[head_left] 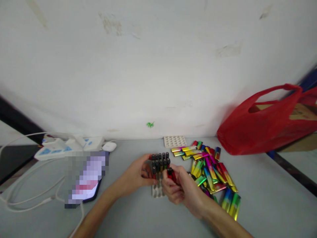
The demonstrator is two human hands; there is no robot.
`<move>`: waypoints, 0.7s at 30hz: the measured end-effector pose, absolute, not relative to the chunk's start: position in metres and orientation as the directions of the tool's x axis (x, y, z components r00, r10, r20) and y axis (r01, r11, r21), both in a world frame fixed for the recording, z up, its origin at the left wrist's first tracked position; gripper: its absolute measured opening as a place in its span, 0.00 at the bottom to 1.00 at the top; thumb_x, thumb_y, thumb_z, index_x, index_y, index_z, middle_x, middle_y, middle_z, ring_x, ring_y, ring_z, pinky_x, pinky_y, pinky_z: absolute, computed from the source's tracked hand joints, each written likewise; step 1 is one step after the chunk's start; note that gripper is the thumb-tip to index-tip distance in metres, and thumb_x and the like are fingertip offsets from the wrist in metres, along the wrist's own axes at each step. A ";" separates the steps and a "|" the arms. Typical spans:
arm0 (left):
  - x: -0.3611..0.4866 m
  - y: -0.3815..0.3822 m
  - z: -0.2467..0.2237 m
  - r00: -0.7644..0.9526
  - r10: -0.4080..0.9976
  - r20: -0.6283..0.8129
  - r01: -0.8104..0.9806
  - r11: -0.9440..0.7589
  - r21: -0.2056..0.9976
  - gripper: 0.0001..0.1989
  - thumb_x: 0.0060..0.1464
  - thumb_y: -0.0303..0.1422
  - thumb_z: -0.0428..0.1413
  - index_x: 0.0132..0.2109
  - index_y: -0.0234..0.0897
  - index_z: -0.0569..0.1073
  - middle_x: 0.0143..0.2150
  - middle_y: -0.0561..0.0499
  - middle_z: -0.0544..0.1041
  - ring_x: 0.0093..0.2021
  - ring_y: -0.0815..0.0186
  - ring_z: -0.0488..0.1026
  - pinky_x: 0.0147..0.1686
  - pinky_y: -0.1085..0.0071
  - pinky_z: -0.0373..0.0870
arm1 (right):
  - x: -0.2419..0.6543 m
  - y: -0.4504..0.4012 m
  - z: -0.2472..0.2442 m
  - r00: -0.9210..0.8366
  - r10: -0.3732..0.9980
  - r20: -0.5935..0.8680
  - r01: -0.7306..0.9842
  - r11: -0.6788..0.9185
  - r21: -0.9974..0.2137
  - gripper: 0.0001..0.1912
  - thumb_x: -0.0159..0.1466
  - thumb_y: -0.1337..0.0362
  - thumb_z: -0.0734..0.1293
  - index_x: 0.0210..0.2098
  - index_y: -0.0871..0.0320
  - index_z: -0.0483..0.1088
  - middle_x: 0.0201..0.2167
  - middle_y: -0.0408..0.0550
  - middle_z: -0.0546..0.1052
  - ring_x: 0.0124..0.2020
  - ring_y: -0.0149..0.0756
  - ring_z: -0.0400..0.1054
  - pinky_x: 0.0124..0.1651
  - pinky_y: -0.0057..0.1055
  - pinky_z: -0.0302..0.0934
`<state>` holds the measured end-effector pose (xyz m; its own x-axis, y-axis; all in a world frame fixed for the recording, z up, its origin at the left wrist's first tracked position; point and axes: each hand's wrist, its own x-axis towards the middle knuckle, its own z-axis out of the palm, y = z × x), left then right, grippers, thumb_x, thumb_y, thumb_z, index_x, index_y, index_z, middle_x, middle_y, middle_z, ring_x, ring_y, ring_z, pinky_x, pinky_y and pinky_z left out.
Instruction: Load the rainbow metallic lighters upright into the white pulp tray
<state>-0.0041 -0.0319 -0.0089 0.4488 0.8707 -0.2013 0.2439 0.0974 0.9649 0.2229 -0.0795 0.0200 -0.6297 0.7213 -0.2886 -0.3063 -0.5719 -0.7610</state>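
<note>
Grey tabletop met a scuffed wall. Phone lay well left of the grip. Left hand was half curled at the left edge of the holed tray; couldn't tell how firmly. Right hand pinched a black-capped piece at the tray's right side: probably light, stiff, slick, best held by its sides. Shiny loose pieces crowded right of the grip; more moving room lay bodyward.

Lower centre, black-topped cylinders stand rowed in a pale holed tray; a red cylinder is held near them.
</note>
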 end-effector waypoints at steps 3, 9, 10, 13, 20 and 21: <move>-0.004 -0.033 -0.009 0.444 0.873 -0.202 0.242 0.100 0.965 0.41 0.46 0.37 0.77 0.64 0.37 0.70 0.42 0.50 0.81 0.40 0.56 0.80 0.40 0.64 0.78 | 0.225 -0.079 0.023 -0.614 0.759 -0.216 -0.333 -0.498 -0.801 0.29 0.70 0.35 0.67 0.31 0.53 0.62 0.21 0.31 0.53 0.20 0.26 0.39 0.22 0.27 0.33; -0.004 -0.033 -0.009 0.452 0.868 -0.206 0.231 0.109 0.967 0.45 0.46 0.39 0.78 0.67 0.37 0.68 0.42 0.49 0.81 0.42 0.53 0.81 0.41 0.61 0.78 | 0.231 -0.080 0.034 -0.478 0.876 0.066 -0.442 -0.176 -0.879 0.20 0.78 0.45 0.66 0.49 0.55 0.74 0.29 0.41 0.74 0.26 0.32 0.65 0.34 0.30 0.61; -0.004 -0.033 -0.010 0.454 0.867 -0.205 0.229 0.109 0.967 0.45 0.46 0.40 0.78 0.67 0.37 0.68 0.43 0.48 0.81 0.42 0.53 0.82 0.42 0.60 0.78 | 0.232 -0.081 0.037 -0.450 0.889 0.086 -0.429 -0.131 -0.894 0.19 0.78 0.46 0.67 0.50 0.55 0.76 0.32 0.44 0.76 0.30 0.35 0.69 0.38 0.32 0.63; -0.004 -0.034 -0.009 0.460 0.866 -0.196 0.227 0.099 0.969 0.45 0.48 0.39 0.77 0.68 0.37 0.67 0.44 0.47 0.82 0.42 0.53 0.81 0.41 0.61 0.77 | 0.236 -0.083 0.042 -0.334 0.922 0.197 -0.278 0.104 -0.955 0.14 0.77 0.50 0.70 0.49 0.52 0.81 0.42 0.48 0.79 0.44 0.42 0.73 0.50 0.37 0.65; -0.004 -0.032 -0.010 0.481 0.857 -0.186 0.234 0.080 0.969 0.42 0.49 0.40 0.77 0.66 0.36 0.68 0.42 0.49 0.81 0.42 0.56 0.80 0.40 0.64 0.77 | 0.242 -0.079 0.037 -0.318 0.852 0.415 0.191 0.486 -0.853 0.07 0.74 0.60 0.75 0.52 0.48 0.82 0.47 0.48 0.79 0.51 0.44 0.73 0.55 0.38 0.65; -0.004 -0.032 -0.010 0.479 0.859 -0.183 0.230 0.078 0.970 0.43 0.49 0.40 0.77 0.66 0.36 0.68 0.42 0.49 0.81 0.41 0.57 0.79 0.40 0.64 0.77 | 0.242 -0.078 0.034 -0.335 0.833 0.441 0.211 0.522 -0.826 0.08 0.75 0.60 0.74 0.53 0.48 0.81 0.48 0.48 0.80 0.51 0.43 0.74 0.55 0.38 0.67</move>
<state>-0.0039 -0.0320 -0.0104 0.4790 0.8586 -0.1827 0.2302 0.0780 0.9700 0.2421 -0.0783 0.0343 -0.3350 0.8327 0.4409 0.2107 0.5223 -0.8264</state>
